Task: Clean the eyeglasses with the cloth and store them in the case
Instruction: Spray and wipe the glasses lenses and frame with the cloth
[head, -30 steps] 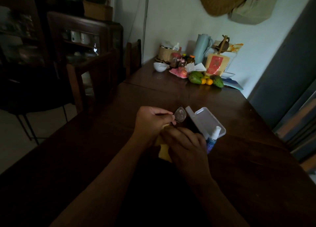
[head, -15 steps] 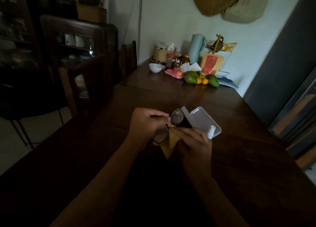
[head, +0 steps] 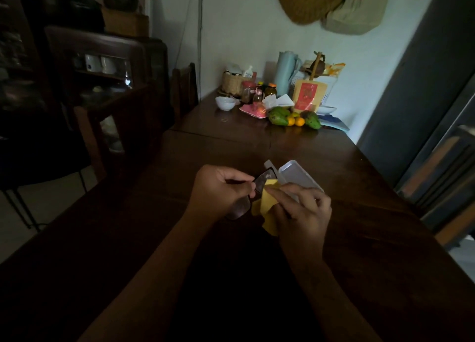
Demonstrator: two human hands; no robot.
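Observation:
My left hand [head: 218, 190] grips dark-framed eyeglasses [head: 241, 206] by the bridge, just above the dark wooden table [head: 359, 213]. One lens hangs below the hand; the other points toward the case. My right hand [head: 302, 209] pinches a yellow cloth [head: 264, 208] against the farther lens, and the cloth's loose end droops down. Just behind the hands lies an open translucent white case [head: 298, 174], its lid tipped up on the left. The spray bottle is hidden behind my right hand.
At the table's far end stand a white bowl [head: 225, 103], jars, a pale blue jug [head: 284, 71], green mangoes and oranges [head: 293, 117]. A wooden chair [head: 115, 125] stands at the left edge and another [head: 183, 89] farther back.
My right hand has shifted right and up along the glasses, drawing the yellow cloth onto the farther lens. The spray bottle seen earlier beside the case is now covered by that hand.

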